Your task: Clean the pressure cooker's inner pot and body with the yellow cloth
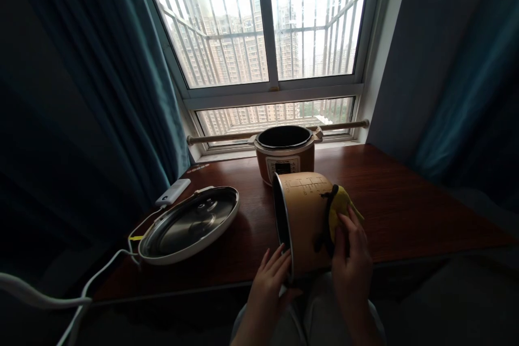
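A tan inner pot (302, 216) lies on its side at the near edge of the wooden table (405, 205), its dark mouth turned left. My left hand (271, 281) grips the pot's rim from below, fingers curled over the edge. My right hand (351, 257) presses a yellow sponge with a dark scouring side (338, 208) against the pot's outer wall. Behind the pot stands the cooker body (285, 154), open and without its liner.
The cooker's lid (190, 224) lies upside down on the table's left part. A white power bank (173, 192) and a white cable (93, 281) sit at the far left. Teal curtains (133, 75) hang on both sides of the barred window (267, 27).
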Demonstrator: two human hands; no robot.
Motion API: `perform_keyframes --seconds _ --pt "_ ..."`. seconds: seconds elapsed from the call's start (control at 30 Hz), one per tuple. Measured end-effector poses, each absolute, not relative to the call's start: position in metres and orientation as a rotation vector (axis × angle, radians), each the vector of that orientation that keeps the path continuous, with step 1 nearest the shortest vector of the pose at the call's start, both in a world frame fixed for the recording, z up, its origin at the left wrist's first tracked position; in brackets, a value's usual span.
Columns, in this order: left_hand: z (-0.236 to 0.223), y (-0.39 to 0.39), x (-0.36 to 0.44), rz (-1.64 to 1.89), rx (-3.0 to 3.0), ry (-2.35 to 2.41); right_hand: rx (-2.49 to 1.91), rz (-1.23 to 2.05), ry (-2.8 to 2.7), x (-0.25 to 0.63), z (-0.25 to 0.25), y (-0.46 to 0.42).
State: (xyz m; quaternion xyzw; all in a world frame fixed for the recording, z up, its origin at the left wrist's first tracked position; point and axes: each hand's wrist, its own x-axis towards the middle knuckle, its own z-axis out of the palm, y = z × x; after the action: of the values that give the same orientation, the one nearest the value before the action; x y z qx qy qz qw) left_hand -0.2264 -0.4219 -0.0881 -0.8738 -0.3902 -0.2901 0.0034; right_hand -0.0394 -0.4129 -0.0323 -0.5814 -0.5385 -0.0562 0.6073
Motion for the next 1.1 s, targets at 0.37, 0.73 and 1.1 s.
perform_keyframes --seconds 0.37,0.73,1.1 --pt "-0.072 -0.44 -0.216 -1.401 -2.695 -1.309 -1.225 -0.331 -1.689 -0.074 -0.012 -0.43" --pt "-0.113 -0.429 -0.219 -1.252 -2.716 -1.215 -1.416 -0.374 -1.554 -0.069 0.006 -0.406" --pt "-0.127 -0.416 -0.243 -1.04 -2.698 -1.38 -1.36 -0.171 -1.296 -0.035 -0.017 -0.397"
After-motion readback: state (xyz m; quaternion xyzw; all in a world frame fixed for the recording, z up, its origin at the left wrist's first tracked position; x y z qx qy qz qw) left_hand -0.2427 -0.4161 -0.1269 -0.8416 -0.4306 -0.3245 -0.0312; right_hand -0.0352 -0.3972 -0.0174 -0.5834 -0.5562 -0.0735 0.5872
